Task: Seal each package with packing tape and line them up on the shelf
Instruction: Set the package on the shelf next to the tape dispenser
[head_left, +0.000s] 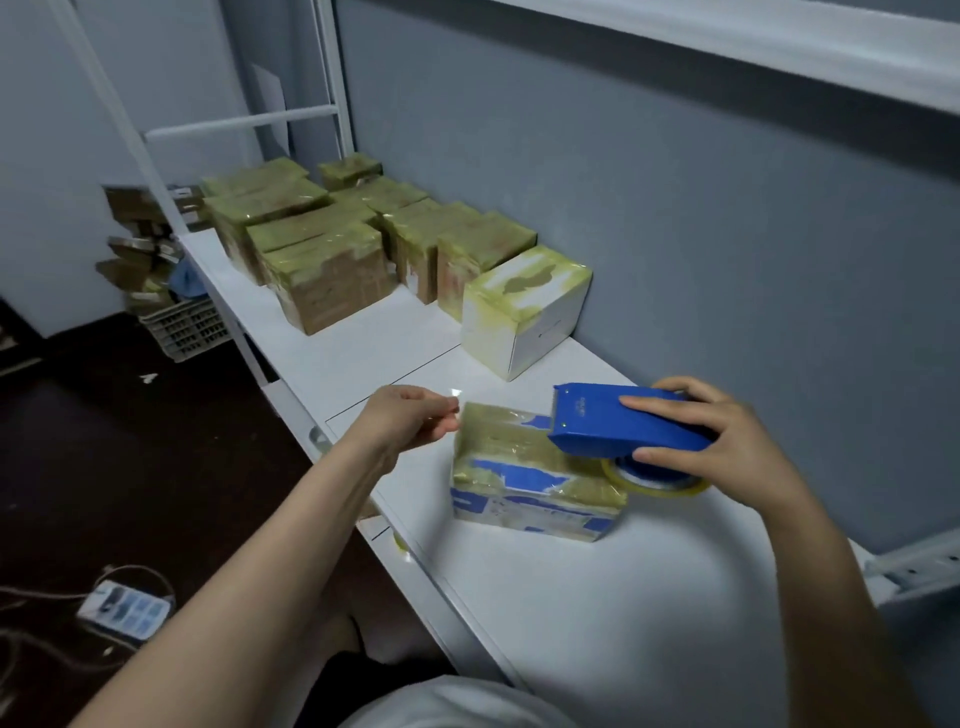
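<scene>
A blue and white package (524, 486), wrapped in yellowish tape, lies on the white shelf (597, 597) in front of me. My right hand (727, 441) grips a blue tape dispenser (618, 423) held over the package's right end, its yellowish tape roll (657, 480) below. My left hand (410, 415) pinches a clear strip of tape end at the package's left top edge. Further back, a taped white box (524, 317) and several taped brown packages (332, 260) stand in rows on the shelf.
A grey wall runs along the shelf's far side and an upper shelf edge (779, 47) overhangs it. On the dark floor to the left are a plastic crate (182, 327) with cardboard scraps and a power strip (124, 608) with cables.
</scene>
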